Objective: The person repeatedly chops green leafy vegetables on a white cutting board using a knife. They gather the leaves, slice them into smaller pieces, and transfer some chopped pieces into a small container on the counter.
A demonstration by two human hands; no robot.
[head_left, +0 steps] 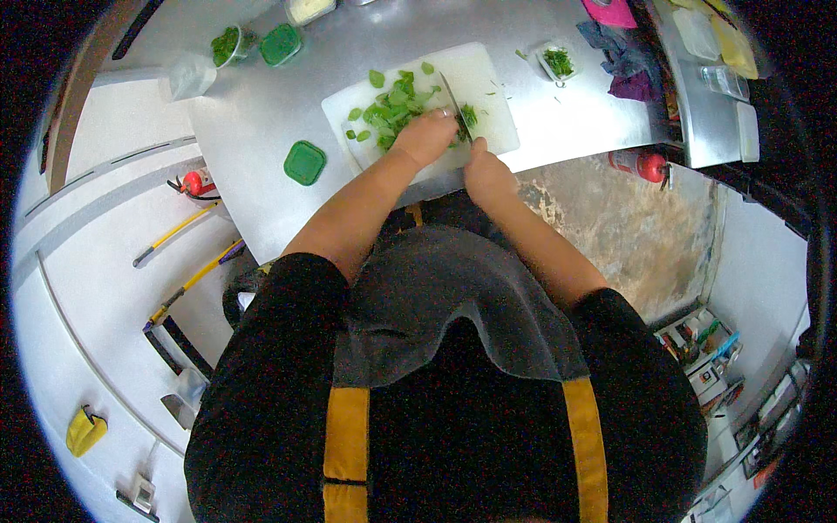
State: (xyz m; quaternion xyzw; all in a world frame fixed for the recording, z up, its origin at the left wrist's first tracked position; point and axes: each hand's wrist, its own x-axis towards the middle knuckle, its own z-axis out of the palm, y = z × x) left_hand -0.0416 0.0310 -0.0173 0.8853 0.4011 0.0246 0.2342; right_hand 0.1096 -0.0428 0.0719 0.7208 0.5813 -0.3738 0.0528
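My right hand is wrapped round the handle of a kitchen knife, whose blade points away from me across a white cutting board. Close to the left of the blade, my left hand is closed over some green leaves, holding them against the board; its fingertips are partly hidden. Loose leaves lie heaped to the left of that hand. On the blade's right side sits a small pile of cut greens, with a few thin shreds scattered beyond it.
A green lid lies left of the board. Farther back stand a tub of leaves and another green-lidded container. At right are a small container of cut greens and dark cloths. The metal table ends near my waist.
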